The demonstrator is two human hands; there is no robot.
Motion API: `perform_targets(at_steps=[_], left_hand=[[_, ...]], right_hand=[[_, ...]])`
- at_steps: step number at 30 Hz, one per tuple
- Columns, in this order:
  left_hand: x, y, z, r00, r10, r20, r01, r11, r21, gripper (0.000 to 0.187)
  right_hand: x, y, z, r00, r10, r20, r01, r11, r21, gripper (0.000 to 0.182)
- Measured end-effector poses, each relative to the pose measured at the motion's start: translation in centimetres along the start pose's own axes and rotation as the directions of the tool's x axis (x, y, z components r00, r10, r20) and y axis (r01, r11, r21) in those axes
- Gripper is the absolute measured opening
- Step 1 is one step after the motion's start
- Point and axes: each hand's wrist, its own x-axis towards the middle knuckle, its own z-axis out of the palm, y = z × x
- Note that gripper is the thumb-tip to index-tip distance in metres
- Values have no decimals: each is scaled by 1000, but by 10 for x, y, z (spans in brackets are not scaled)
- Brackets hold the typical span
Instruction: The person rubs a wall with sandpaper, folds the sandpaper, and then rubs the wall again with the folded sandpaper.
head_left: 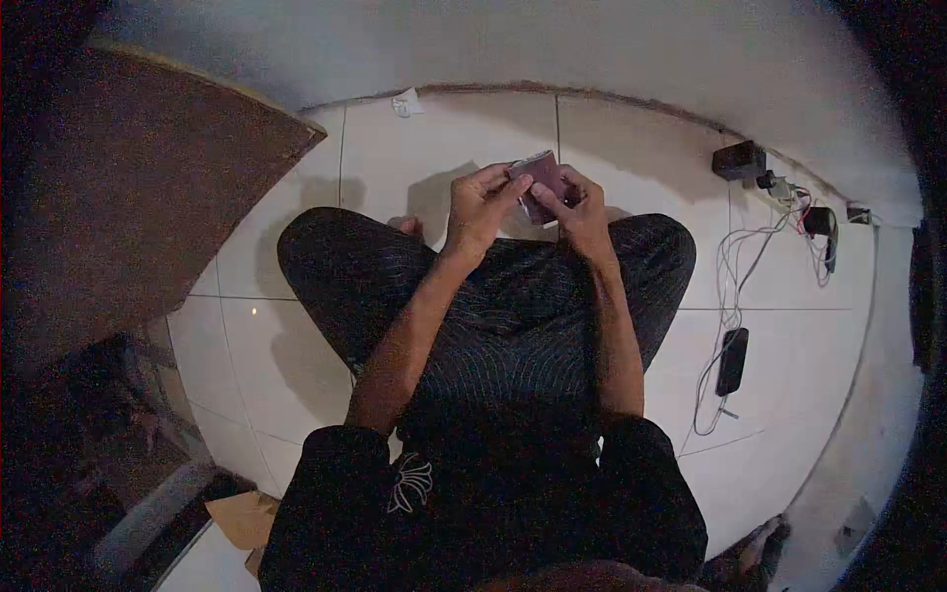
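A small, flat, maroon thing [542, 171] with a pale edge, like a wallet or a thin box, is held up in front of my crossed legs. My left hand [479, 209] grips its left side, the thumb lying on its face. On the opposite side my right hand [584, 215] is closed round it, thumb pressed on the face near the left one. The fingers behind it are partly hidden. It is tilted, and too blurred to name for certain.
White tiled floor [646, 148] surrounds my legs. Chargers and a black adapter box [739, 160] with tangled cables stand along the right wall, with a black phone-like device [731, 362] on the floor. A brown board [168, 168] leans in at left; a paper scrap [406, 103] lies by the wall.
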Motion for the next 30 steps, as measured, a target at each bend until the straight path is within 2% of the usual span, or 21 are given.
perform_targets(at_steps=[2,5,6,9,10,11,13,15,16,17,18,19,20,21,22,23,24,25,27,28,30], left_hand=[[-1,-2,-1,1000,4,9,-4,999,-46,28],[-2,-4,2,1000,-23,-1,23,994,-111,27],[-2,-5,3,998,-55,-32,50,989,-136,27],[-2,-7,2,997,-59,-50,54,993,-100,25],[0,-11,-2,998,-23,-66,24,1000,13,26],[1,-16,-7,998,10,-63,-2,993,118,26],[0,-14,-9,997,-44,-60,50,994,101,30],[5,-20,-10,994,59,-91,-46,989,143,32],[6,-30,-15,998,32,-52,-25,991,130,32],[8,-41,-20,991,121,-54,-112,982,150,33],[9,-49,-19,974,217,-62,-203,964,172,34],[8,-41,-9,976,213,-48,-203,965,164,34],[5,-24,4,992,99,-80,-89,988,124,35],[3,-13,-1,994,-18,-112,27,997,77,36],[3,-13,-1,994,-16,-109,24,997,73,36],[3,-15,-2,994,-8,-105,14,998,60,35],[2,-16,-2,995,-3,-101,8,999,48,34],[-1,-17,-2,995,1,-100,4,999,49,34],[-2,-10,1,995,-24,-99,33,996,83,32],[-1,-9,3,995,-22,-95,31,995,91,32],[1,-15,2,988,-74,-133,76,997,6,32]], right_hand=[[1,1,1,999,0,52,1,1000,-29,28],[1,8,5,997,-79,10,79,997,-23,33],[3,14,2,997,-27,68,30,998,-52,41],[-6,-13,5,998,43,51,-42,999,-29,47],[-9,-16,3,999,48,-18,-49,998,-36,47],[-15,-18,0,997,-61,-43,56,992,-111,51],[-29,-26,-23,960,-243,-141,200,944,-262,59],[-51,-31,-64,838,-415,-354,187,828,-529,58],[-76,-42,-87,790,-356,-500,47,847,-529,54],[-99,-39,-109,646,-349,-679,18,896,-443,46],[-125,-24,-138,516,-379,-768,-65,876,-477,40],[-158,5,-171,367,-370,-853,-175,874,-454,36],[-194,11,-194,323,-449,-833,-378,746,-548,34],[-233,56,-220,266,-554,-789,-529,600,-600,35],[-276,79,-245,332,-513,-791,-684,447,-577,41],[-307,102,-258,196,-407,-892,-760,512,-401,51],[-338,115,-267,252,-366,-896,-850,359,-386,60],[-352,126,-270,250,-366,-896,-849,362,-385,60],[-366,136,-271,131,-296,-946,-971,153,-183,65],[-369,135,-270,139,-228,-964,-981,105,-166,69],[-372,136,-270,172,-245,-954,-976,91,-199,70]])
